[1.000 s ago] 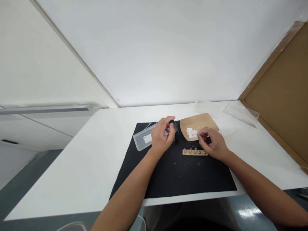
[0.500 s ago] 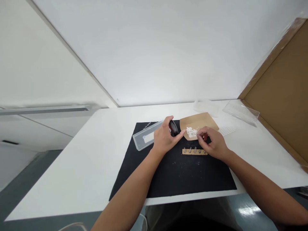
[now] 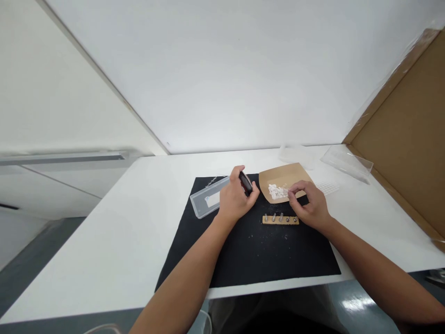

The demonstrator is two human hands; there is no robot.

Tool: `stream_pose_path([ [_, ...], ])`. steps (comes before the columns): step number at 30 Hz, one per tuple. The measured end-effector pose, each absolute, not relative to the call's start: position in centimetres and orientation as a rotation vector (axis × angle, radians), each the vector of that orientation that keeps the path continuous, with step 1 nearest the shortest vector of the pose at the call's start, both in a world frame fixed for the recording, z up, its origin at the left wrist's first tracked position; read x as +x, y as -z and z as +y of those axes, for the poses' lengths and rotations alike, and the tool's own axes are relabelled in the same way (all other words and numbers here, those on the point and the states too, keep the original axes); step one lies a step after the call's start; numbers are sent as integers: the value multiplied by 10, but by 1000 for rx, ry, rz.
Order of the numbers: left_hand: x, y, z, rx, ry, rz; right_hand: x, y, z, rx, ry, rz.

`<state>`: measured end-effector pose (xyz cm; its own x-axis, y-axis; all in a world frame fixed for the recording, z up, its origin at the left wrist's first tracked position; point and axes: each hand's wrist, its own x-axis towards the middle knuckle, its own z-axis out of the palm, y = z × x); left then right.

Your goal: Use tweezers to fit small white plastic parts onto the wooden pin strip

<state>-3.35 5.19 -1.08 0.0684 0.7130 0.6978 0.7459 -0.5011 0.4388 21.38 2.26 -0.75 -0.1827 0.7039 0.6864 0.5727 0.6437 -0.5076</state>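
My left hand (image 3: pixel 235 197) curls around a dark, rounded object (image 3: pixel 245 183), its kind unclear, with thumb and index finger on either side. Just to its right, a brown paper tray (image 3: pixel 287 171) holds a heap of small white pieces (image 3: pixel 277 191). My right hand (image 3: pixel 308 204) is over the tray's right side, thumb and index fingertips pinched together at the edge of the heap. Whatever is between those fingertips is too small to name. In front of the tray lies a wooden strip (image 3: pixel 280 220) with several small clear and metal pegs standing in it.
Beneath these things lies a black mat (image 3: pixel 243 260) on a white table (image 3: pixel 104 250). A clear plastic case (image 3: pixel 200 206) rests left of my left hand. Toward the right are a white grid sheet (image 3: pixel 327 188) and a clear plastic cover (image 3: pixel 347 163); a cardboard panel (image 3: pixel 406 139) stands beyond.
My left thumb has drawn back from the white pieces and closed toward the dark object, which is now tilted up in the hand. My right fingertips have shifted slightly right, still pinched.
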Motion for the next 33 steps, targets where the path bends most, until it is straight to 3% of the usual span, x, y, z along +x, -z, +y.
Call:
stream_pose_path([
  [15,-41,9,57,-2310,1447,-1741,303,-12,71,-1235,273,-1187],
  [24,-41,10,58,-2353,1522,-1673,366,1,93,-1187,257,-875],
  [33,-43,12,62,-2319,1596,-1668,325,1,76,-1204,227,-1046],
])
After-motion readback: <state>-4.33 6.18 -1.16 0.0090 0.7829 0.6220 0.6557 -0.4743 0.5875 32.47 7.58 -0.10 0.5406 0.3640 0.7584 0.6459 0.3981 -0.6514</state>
